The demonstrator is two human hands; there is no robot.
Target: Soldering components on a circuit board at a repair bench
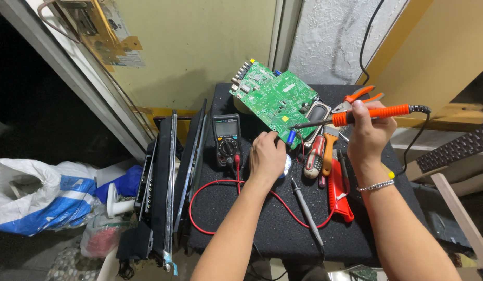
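A green circuit board lies tilted at the back of a black mat. My right hand grips an orange-handled soldering iron, its tip pointing left at the board's near corner. My left hand rests on the mat just below that corner, its fingers curled over a small round object that is mostly hidden. A black multimeter sits left of my left hand, with its red lead looping over the mat and a black probe lying between my arms.
Screwdrivers and a red tool lie right of centre, orange-handled pliers behind my right hand. Flat panels stand on edge left of the mat. Plastic bags lie on the floor at left. A keyboard is at far right.
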